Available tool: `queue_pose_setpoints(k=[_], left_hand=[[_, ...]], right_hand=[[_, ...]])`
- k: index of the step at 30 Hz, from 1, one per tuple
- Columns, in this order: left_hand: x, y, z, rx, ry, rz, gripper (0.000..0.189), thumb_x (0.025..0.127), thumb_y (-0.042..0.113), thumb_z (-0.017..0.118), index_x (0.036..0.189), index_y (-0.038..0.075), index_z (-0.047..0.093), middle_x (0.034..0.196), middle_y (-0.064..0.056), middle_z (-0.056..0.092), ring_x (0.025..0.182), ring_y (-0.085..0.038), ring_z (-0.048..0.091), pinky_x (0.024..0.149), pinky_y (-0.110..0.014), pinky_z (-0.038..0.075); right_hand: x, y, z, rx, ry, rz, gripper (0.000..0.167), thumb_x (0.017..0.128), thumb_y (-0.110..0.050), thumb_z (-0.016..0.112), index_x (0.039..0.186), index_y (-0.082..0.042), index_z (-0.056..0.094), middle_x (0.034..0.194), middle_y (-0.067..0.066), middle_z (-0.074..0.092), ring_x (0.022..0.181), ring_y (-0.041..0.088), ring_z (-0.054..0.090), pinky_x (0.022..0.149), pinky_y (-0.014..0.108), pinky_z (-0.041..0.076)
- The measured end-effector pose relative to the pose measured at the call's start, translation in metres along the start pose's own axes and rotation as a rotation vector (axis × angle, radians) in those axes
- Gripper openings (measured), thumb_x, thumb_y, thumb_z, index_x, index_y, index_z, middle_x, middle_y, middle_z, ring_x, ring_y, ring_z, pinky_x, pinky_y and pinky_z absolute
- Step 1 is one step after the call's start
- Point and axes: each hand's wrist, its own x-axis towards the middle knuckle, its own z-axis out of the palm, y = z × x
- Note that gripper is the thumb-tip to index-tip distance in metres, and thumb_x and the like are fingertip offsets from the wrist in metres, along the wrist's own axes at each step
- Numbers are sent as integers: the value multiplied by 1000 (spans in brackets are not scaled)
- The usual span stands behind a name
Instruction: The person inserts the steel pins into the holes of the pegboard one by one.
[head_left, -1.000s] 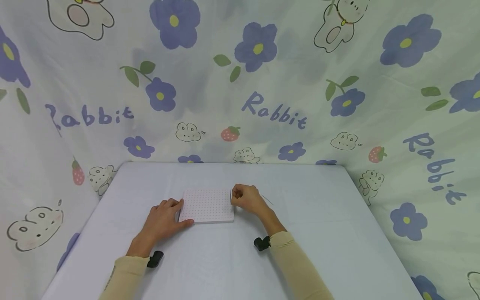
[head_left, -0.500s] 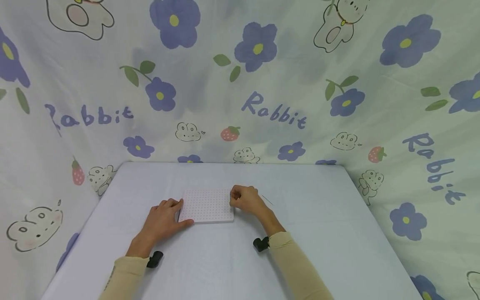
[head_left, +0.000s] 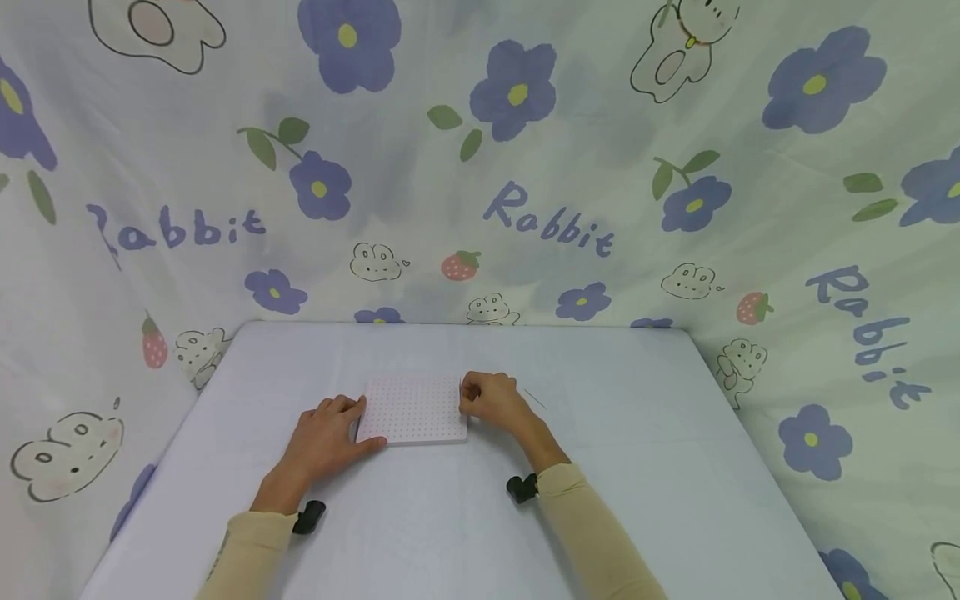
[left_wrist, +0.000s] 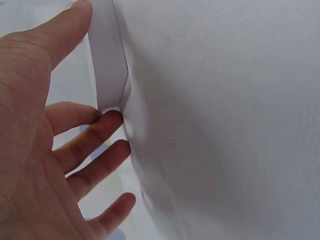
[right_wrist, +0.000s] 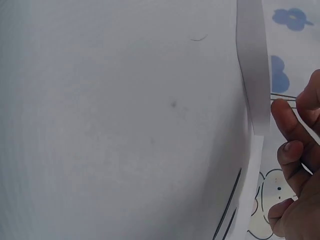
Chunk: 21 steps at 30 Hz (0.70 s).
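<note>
A white board (head_left: 412, 408) covered in rows of small dots lies on the table. At its left, my left hand (head_left: 322, 442) holds the near corner, thumb along the front edge and fingers at the left side. In the left wrist view the fingertips (left_wrist: 114, 118) meet the end of the board's edge (left_wrist: 107, 55). My right hand (head_left: 495, 400) is at the board's right edge. Between thumb and forefinger it pinches a thin dark needle-like rod (right_wrist: 283, 95), which stands up by that edge in the head view; its lower end is hidden.
Behind the right hand, a thin dark stick (head_left: 535, 398) lies on the white-covered table (head_left: 637, 467); the right wrist view shows two thin dark lines (right_wrist: 228, 202) there. A patterned cloth (head_left: 420, 200) hangs behind and along both sides.
My right hand has shifted very slightly left and down against the board's right edge. The left hand and the board stay put; the head view has moved a little.
</note>
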Motion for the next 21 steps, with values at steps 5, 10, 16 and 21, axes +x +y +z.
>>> queue_pose_setpoints(k=[5,10,16,21], left_hand=[[0,1,-1,-2,-4,-2,94,81,71,68,143,0,54,131,-18,60,119,-37,53,95,-64,41],[0,2,-3,-10,-6,-3,94,82,69,69,143,0,54,131,-18,60,119,-38,53,96,-65,40],[-1,3,-4,-8,-8,-3,93,82,68,69,143,-1,54,131,-19,60,118,-38,52,96,-65,40],[0,3,-3,-9,-5,-1,93,82,68,69,143,-1,54,131,-19,59,119,-38,52,96,-65,40]], right_hand=[[-4,3,-10,15,12,23,7,87,-27,70,92,-23,68,81,-15,64,68,8,56,87,46,45],[-7,16,-27,89,58,61,19,92,-34,72,106,-22,72,86,-12,65,74,12,55,65,31,47],[-15,43,-46,144,159,98,19,91,-32,76,104,-18,76,86,-8,66,81,16,56,67,31,47],[-28,65,-54,161,200,172,16,88,-29,79,99,-17,78,88,-5,69,83,15,60,68,31,49]])
